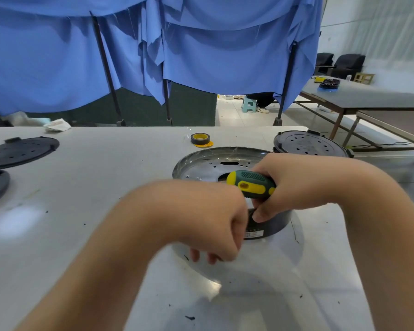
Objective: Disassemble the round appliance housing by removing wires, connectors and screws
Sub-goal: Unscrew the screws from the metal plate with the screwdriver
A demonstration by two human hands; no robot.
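Head view: right hand [294,185] grips a screwdriver [251,185] over the round housing [268,225]; left hand [208,220] curled against it, grasp unclear

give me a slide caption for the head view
Right hand grips a screwdriver over the round housing while the left hand steadies it on the table.

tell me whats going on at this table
A person is taking apart a round appliance housing on a white table. The right hand grips a green and yellow screwdriver held over the housing; its tip is hidden. The left hand is curled against the housing's near side. A shiny metal pan lies just behind, with black perforated discs and a roll of tape further out.
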